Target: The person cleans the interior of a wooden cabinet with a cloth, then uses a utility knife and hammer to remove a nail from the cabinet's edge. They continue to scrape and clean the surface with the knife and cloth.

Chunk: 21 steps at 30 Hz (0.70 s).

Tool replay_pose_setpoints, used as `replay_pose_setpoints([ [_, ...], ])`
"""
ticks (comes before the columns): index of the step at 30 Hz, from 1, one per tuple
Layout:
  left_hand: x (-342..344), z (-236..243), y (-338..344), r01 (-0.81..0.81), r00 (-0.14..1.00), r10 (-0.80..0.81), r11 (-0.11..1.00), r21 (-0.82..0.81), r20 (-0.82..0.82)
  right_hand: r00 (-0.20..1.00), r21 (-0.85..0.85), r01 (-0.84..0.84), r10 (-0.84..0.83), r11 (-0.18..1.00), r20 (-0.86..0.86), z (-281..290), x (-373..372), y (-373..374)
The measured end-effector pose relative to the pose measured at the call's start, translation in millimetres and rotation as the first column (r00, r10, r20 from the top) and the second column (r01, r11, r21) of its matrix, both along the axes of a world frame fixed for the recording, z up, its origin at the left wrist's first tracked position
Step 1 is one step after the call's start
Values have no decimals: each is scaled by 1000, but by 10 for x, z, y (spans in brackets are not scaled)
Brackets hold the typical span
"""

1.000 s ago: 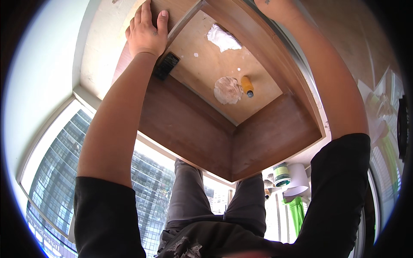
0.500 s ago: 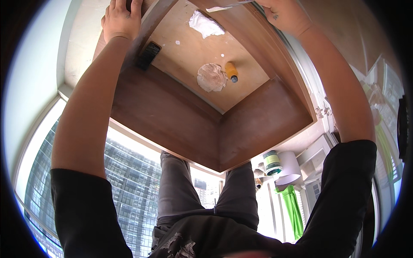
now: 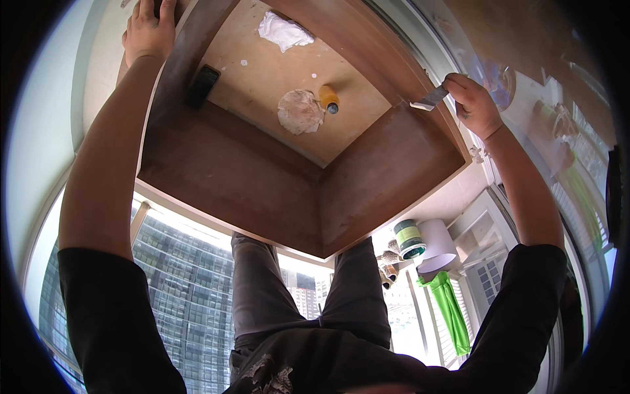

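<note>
A putty knife (image 3: 432, 99) with white paste along its blade edge is held in my right hand (image 3: 478, 108). Its blade hangs over the right wall of a brown wooden box (image 3: 262, 154), close to the right inside corner. My left hand (image 3: 149, 36) lies at the far left beside the box rim, fingers stretched out; the upper frame edge cuts off their tips. On the box's pale floor are a crumpled white cloth (image 3: 285, 31), a round whitish patch (image 3: 300, 111), a yellow bottle (image 3: 328, 97) with a dark cap and a black phone-like object (image 3: 203, 85).
A green-labelled can (image 3: 409, 238) stands beside a white cylinder (image 3: 436, 246) at lower right, with a bright green bag (image 3: 450, 315) nearby. Glass panes flank the right side. Tall buildings (image 3: 184, 282) show through the window at lower left.
My right hand has come nearer along the right wall, bringing the putty knife from the far side to the corner. The box and my left hand sit farther left in the picture.
</note>
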<state>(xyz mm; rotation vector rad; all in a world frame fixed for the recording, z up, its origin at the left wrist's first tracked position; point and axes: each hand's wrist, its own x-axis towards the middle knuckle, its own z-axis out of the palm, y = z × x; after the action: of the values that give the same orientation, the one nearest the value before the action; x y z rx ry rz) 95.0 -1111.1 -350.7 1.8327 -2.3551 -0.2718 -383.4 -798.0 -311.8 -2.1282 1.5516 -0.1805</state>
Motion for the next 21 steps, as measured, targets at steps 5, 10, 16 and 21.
replay_pose_setpoints([
  [5, 18, 17, 50, 16, 999, -15, 1000, -18, 28, 966, 28, 190, -192, 981, 174, 0, 115, -236],
  [10, -29, 9, -78, -14, 999, 18, 994, 110, -32, 950, -149, 194, -148, 970, 275, -442, 572, -1145],
  [16, 1, -9, -72, 21, 999, -24, 998, 66, 44, 967, -239, -69, 123, 969, 222, -235, 807, -1530],
  [21, -5, 38, -55, -25, 997, 18, 994, 109, 69, 978, -53, -111, 119, 992, 171, -9, 471, -926],
])
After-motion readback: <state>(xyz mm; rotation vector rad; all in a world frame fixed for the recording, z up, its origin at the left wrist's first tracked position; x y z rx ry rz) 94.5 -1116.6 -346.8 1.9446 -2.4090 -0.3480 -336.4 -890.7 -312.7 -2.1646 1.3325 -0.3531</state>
